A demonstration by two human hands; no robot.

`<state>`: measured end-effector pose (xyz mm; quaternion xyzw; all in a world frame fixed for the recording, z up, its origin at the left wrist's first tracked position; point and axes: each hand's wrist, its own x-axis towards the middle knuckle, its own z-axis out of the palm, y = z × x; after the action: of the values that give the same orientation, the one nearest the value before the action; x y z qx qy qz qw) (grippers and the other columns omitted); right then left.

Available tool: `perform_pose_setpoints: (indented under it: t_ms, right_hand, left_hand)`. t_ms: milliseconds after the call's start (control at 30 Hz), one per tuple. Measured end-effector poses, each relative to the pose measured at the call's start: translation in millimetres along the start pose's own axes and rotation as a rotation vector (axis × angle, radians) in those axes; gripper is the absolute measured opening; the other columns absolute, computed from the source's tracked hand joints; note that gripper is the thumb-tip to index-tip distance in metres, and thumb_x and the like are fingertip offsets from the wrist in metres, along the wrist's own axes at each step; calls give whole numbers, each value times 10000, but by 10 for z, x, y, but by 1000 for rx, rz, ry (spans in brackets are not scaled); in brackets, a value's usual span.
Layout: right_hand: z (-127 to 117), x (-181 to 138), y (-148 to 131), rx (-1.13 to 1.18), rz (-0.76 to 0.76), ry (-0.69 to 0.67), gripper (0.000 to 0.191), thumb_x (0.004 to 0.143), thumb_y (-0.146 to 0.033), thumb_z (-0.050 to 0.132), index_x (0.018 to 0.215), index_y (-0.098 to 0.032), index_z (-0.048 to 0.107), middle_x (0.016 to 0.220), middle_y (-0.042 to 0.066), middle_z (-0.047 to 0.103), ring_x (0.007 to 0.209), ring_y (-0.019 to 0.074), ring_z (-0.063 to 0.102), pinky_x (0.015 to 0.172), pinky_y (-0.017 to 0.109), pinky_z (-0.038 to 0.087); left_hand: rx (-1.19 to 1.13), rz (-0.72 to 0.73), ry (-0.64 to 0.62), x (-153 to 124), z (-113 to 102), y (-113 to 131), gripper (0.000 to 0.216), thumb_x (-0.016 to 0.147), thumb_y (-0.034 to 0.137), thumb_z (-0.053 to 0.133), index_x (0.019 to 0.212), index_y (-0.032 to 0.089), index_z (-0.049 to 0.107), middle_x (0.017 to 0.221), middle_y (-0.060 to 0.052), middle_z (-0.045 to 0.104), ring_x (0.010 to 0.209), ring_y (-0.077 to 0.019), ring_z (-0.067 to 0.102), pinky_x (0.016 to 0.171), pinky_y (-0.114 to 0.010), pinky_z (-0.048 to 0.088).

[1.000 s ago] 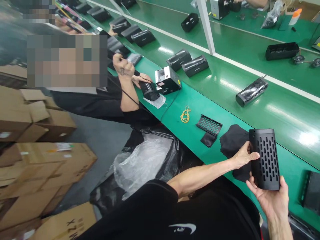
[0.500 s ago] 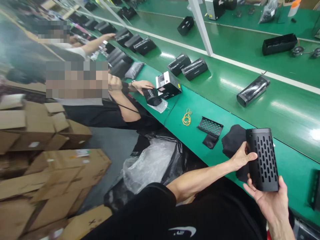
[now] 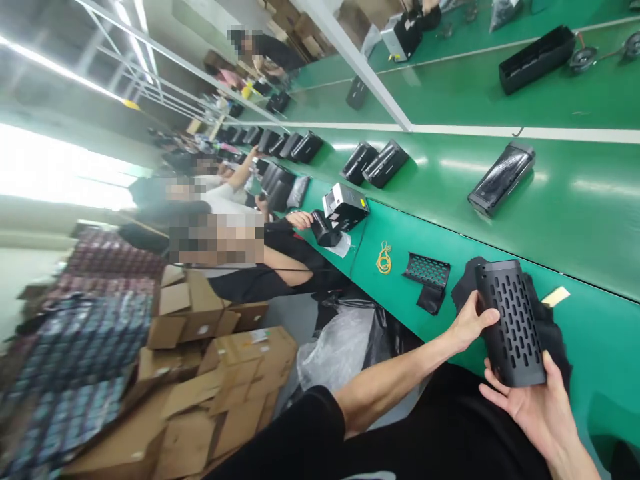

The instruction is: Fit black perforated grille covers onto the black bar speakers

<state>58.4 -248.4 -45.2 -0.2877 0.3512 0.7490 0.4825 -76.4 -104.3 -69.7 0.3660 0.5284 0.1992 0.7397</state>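
A black perforated speaker shell stands nearly upright between both my hands above the near edge of the green bench. My left hand grips its upper left side, thumb across the front. My right hand cups its bottom end from below, fingers curled round it. Black cloth lies on the bench just behind the shell.
A black grille plate, a bundle of yellow rubber bands and a small tan tag lie on the bench. More black speakers ride the conveyor. A seated co-worker works to the left. Cardboard boxes and plastic bags fill the floor.
The view has swung up and left, showing more of the line and its workers. The shell stays in both hands, shifted slightly left and tilted a little.
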Motion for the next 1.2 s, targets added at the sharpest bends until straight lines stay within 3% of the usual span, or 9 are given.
perform_pose_setpoints:
  t_ms: [233,600,800,867,933,1000,1067,1133,1200]
  right_hand:
    - [-100,243,79,102,136,-76,757,873,-692,738,1344,-105,652,1291,304,691,1147,410,710,1102,667,444]
    - [-83,297,121,161,188,-112,774,901,-720,680,1332,-76,669,1277,305,693,1097,372,720,1112,642,449]
    - [-147,281,117,-12,188,-145,787,836,-773,726,1237,-96,710,1202,268,733,1041,378,741,1023,593,538]
    - [-250,215,-15,-263,101,-28,717,775,-711,840,1182,-132,724,1068,209,760,901,348,753,879,519,607]
    - [-331,92,-250,-535,-167,138,688,754,-615,911,1257,-193,705,1108,159,757,892,311,743,818,446,617]
    - [-320,-64,-531,-722,-527,243,825,765,-597,907,1469,-299,595,1394,135,672,1127,332,704,936,456,591]
    - [-206,-212,-764,-884,-764,259,1002,734,-647,897,1597,-374,467,1627,111,489,1389,391,549,1101,526,495]
    - [-66,-318,-887,-1104,-829,268,1106,644,-664,934,1608,-374,476,1675,99,428,1476,426,444,1191,565,386]
    - [-10,-382,-904,-1270,-789,298,1092,594,-656,953,1562,-346,553,1620,99,493,1451,427,463,1227,559,328]
  left_hand:
    - [228,18,10,0,-162,114,979,577,820,891,1235,179,552,1282,-139,665,1232,-333,618,1064,-475,474]
    - [319,-32,42,15,-124,173,961,544,823,900,1181,201,538,1245,-120,678,1194,-311,639,1036,-446,494]
    - [404,-8,15,49,-165,262,942,618,829,856,1238,191,544,1274,-127,681,1212,-313,641,1048,-453,503]
    - [532,9,-36,83,-170,431,930,658,825,830,1278,190,552,1284,-126,686,1226,-325,642,1056,-460,502]
    - [751,14,-116,107,-136,632,983,634,808,848,1342,195,553,1297,-133,684,1226,-358,644,1052,-485,501]
    - [970,62,-225,105,-44,788,1054,574,775,892,1404,219,558,1318,-140,677,1229,-402,643,1068,-524,479]
    - [1091,197,-365,77,99,848,1054,533,740,925,1406,253,593,1293,-140,685,1213,-433,652,1094,-559,443]
    - [1112,352,-504,34,253,817,994,508,712,949,1349,277,648,1209,-138,707,1157,-440,672,1096,-574,424]
    - [1100,428,-591,-12,342,746,952,484,704,964,1294,291,682,1119,-131,722,1084,-433,687,1064,-571,440]
